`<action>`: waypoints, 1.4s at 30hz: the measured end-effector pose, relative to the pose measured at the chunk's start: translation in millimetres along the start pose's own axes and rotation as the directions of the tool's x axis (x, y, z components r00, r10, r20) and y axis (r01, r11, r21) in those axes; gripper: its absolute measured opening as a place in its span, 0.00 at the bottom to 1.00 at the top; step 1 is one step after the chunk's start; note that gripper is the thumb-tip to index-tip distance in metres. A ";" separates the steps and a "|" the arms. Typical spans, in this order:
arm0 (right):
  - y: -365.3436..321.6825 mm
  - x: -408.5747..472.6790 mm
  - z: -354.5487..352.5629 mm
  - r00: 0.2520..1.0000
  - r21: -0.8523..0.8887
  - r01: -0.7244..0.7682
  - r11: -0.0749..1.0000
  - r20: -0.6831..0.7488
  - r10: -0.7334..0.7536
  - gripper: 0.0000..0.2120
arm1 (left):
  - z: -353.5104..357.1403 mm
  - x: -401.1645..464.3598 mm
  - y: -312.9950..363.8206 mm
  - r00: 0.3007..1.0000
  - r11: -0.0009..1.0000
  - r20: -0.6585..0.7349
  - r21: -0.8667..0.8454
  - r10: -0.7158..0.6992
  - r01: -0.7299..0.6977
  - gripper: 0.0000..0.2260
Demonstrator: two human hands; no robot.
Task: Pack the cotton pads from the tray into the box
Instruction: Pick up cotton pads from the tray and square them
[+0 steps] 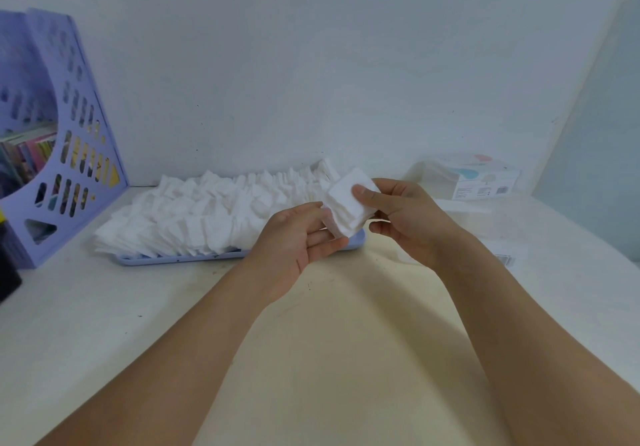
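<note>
The long lavender tray (180, 258) runs left to right along the wall, heaped with loose square cotton pads (194, 210). The open box (464, 179) sits to the right, beyond the right hand (405, 217), so that hand is nearer to it (my judgement: the carry goes rightward). A small stack of pads (346, 203) is held above the tray's right end: right thumb pinching on top, left hand (298, 238) gripping its lower edge.
</note>
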State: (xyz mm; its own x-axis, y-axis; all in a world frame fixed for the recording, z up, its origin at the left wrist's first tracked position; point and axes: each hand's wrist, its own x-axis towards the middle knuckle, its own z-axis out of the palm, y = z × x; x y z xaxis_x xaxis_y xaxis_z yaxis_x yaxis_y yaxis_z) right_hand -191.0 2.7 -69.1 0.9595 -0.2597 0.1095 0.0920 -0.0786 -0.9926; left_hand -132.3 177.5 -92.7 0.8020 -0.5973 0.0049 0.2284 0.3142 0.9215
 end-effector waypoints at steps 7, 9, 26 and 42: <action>1.2 -0.1 1.2 0.997 0.015 0.078 0.997 -0.019 -0.078 0.10 | -2.6 0.7 -4.6 0.999 0.996 -0.004 0.070 0.049 -0.049 0.12; -0.4 -1.0 2.9 0.989 0.012 0.134 0.991 -0.069 -0.132 0.10 | -3.0 0.7 -4.1 0.998 0.996 -0.027 0.069 0.059 -0.058 0.11; 4.7 3.1 0.6 0.991 0.059 0.129 0.990 0.019 -0.130 0.11 | 3.1 -3.8 -1.9 0.999 0.996 -0.008 0.070 0.049 -0.048 0.09; 10.7 6.8 5.2 0.965 -0.313 0.256 0.915 0.031 -0.259 0.12 | 2.4 -3.1 -3.0 0.999 0.993 -0.026 0.119 0.027 -0.024 0.13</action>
State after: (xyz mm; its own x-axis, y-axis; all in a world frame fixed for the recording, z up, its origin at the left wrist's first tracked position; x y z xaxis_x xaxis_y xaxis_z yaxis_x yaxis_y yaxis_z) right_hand -182.1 5.1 -79.2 0.9104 -0.2008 0.3617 0.2461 -0.4398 -0.8637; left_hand -136.8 176.7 -94.6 0.8221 -0.5690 0.0194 0.1420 0.2379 0.9608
